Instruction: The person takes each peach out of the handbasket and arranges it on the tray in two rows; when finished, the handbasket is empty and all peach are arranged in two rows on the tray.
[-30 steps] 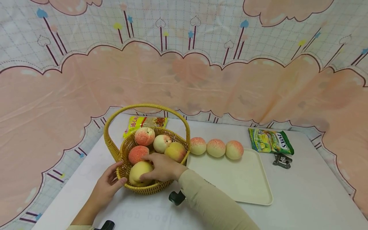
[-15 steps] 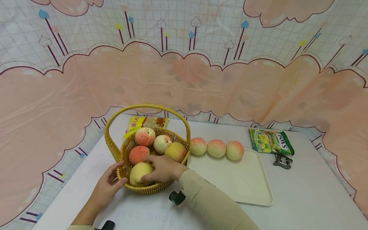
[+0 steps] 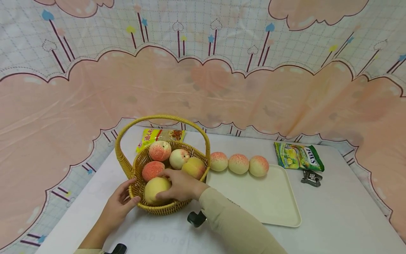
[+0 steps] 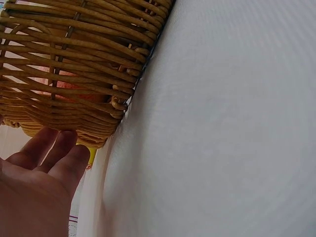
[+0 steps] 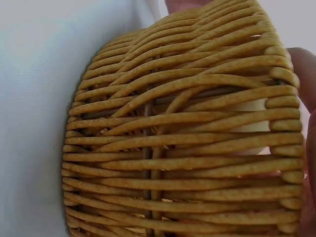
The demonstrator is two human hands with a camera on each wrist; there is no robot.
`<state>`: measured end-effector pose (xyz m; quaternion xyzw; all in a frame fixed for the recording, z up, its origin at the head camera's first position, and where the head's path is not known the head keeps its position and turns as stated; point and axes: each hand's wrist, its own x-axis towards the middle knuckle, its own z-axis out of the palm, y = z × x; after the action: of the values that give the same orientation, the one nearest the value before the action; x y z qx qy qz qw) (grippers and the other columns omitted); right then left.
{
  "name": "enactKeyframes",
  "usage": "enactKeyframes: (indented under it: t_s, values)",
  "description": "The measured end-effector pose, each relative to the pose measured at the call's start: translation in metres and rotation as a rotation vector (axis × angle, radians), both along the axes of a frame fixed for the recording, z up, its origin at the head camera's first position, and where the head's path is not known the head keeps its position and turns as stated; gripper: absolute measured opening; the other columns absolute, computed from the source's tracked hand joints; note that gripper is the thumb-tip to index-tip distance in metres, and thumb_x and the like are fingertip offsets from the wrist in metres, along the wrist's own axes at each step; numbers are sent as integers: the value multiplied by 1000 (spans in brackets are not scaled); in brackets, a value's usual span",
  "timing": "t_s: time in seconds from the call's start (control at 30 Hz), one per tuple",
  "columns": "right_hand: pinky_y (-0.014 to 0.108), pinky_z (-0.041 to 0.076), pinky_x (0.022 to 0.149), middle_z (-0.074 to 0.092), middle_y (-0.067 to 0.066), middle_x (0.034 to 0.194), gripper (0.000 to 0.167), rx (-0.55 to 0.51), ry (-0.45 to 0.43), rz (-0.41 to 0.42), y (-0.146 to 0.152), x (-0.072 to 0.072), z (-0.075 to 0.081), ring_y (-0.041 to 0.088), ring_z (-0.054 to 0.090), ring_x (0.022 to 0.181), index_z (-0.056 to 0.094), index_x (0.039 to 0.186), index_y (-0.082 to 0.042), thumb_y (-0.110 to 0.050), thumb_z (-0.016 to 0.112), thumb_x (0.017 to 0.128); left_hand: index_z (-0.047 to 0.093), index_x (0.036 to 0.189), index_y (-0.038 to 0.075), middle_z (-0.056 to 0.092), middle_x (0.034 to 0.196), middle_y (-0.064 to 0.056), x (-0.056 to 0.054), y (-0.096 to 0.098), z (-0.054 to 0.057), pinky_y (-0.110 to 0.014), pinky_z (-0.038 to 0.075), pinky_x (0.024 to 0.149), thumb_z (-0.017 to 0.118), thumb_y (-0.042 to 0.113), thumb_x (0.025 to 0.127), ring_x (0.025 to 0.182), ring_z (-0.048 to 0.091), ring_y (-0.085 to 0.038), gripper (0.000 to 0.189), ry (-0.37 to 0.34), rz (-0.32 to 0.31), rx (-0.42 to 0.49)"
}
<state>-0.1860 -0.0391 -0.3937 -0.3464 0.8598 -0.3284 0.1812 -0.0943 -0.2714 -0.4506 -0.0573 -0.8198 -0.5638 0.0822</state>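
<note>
A yellow wicker basket (image 3: pixel 158 210) with a tall arched handle stands on the table, several peaches inside. My left hand (image 3: pixel 115 206) holds its left side, thumb at the front rim; in the left wrist view those fingers (image 4: pixel 69 165) lie against the woven wall. Reaching in over the right rim, my right hand (image 3: pixel 182 185) grips a large pale yellow peach (image 3: pixel 154 190) at the front, thumb and fingers about its right side. Behind it sit a red peach (image 3: pixel 153 171), a red-speckled one (image 3: pixel 160 151), a whitish one (image 3: pixel 178 158) and a yellow-red one (image 3: pixel 194 167).
Right of the basket, three peaches (image 3: pixel 238 163) line the back edge of a cream tray (image 3: pixel 269 204). A green candy bag (image 3: pixel 298 156) and a small black packet (image 3: pixel 312 178) lie farther right. A yellow food packet (image 3: pixel 147 137) is behind the basket.
The pale yellow peach has shifted slightly to the right, and my right hand with it. My left hand and the basket stay in place.
</note>
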Motion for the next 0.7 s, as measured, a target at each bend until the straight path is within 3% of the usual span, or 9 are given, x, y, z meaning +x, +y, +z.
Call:
enactKeyframes:
  t_s: [0.17, 0.43, 0.53, 0.63, 0.7]
  values:
    - [22, 48, 86, 61, -5, 122, 68, -66, -5, -6, 6, -1, 3, 6, 57, 98, 53, 141, -14, -42, 79, 85, 37, 145, -8, 35, 146, -37, -1, 0, -1, -5, 42, 89, 64, 1, 96, 112, 41, 19, 56, -4, 3, -1]
    - [24, 45, 95, 55, -2, 135, 69, -143, 69, 24, 22, -1, 10, 8, 53, 112, 51, 144, -9, -34, 77, 86, 36, 147, -5, 34, 148, -35, -1, -1, -1, -5, 41, 89, 65, 5, 97, 113, 41, 17, 58, -42, 17, -23]
    - [27, 45, 96, 55, -1, 136, 68, -157, 69, 13, 33, 1, 15, 10, 51, 114, 51, 145, -10, -33, 77, 86, 35, 148, -4, 33, 150, -33, -1, -2, -1, -5, 40, 89, 65, 8, 98, 126, 48, -8, 59, -67, 22, -47]
    - [30, 46, 96, 54, 0, 136, 68, -180, 76, -2, 44, 1, 18, 13, 50, 116, 51, 144, -11, -31, 78, 85, 34, 149, -4, 32, 151, -32, -1, -2, -1, -4, 38, 90, 64, 9, 98, 134, 42, -39, 60, -82, 23, -63]
    - [31, 47, 96, 54, 2, 136, 67, -198, 89, -10, 52, 2, 20, 15, 50, 115, 51, 144, -10, -28, 78, 84, 33, 149, -4, 31, 152, -32, -1, -2, 0, -4, 38, 90, 64, 9, 99, 133, 37, -49, 60, -87, 21, -63]
